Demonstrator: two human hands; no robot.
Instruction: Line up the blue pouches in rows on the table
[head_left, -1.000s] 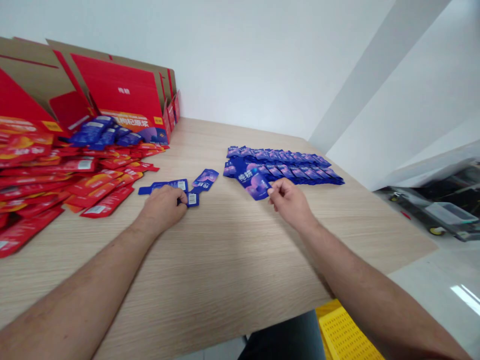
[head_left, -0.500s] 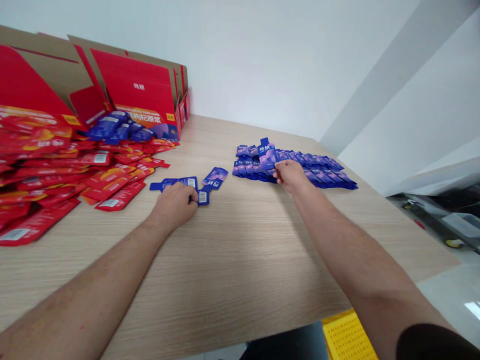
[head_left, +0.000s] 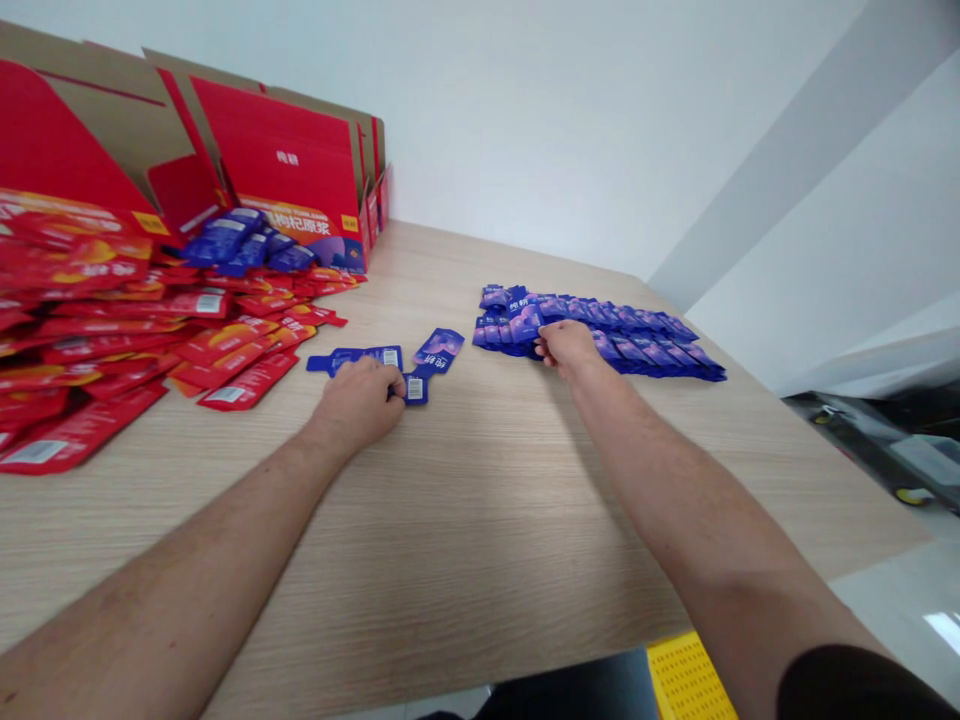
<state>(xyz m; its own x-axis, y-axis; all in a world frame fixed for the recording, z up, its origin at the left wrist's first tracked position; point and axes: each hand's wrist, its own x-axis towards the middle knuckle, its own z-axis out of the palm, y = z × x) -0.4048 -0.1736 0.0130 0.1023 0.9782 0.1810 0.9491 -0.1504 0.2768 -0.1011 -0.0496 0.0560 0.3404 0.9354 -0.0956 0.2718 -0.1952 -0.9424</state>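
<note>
My right hand (head_left: 568,347) pinches a blue-purple sachet (head_left: 525,318) by its lower right corner, over the left part of overlapping rows of like sachets (head_left: 637,345). Whether that sachet touches the ones beneath it, I cannot tell. On the table further left, my left hand (head_left: 364,400) has its fingers curled over blue sachets and closed at the edge of one with a barcode (head_left: 415,389). Another blue sachet (head_left: 361,356) lies partly under this hand, and a purple-fronted one (head_left: 439,350) rests just beyond its fingers.
A large pile of red sachets (head_left: 135,330) covers the table's left side, with several blue sachets (head_left: 232,240) on top. Behind it stand open red cartons (head_left: 281,140) against the wall. Below the front edge is a yellow perforated item (head_left: 690,680); a dark cart (head_left: 855,440) stands at right.
My right hand has brought its sachet slightly lower and leftward, closer to the rows. My left hand stays on the blue sachets. The whole view has shifted a little.
</note>
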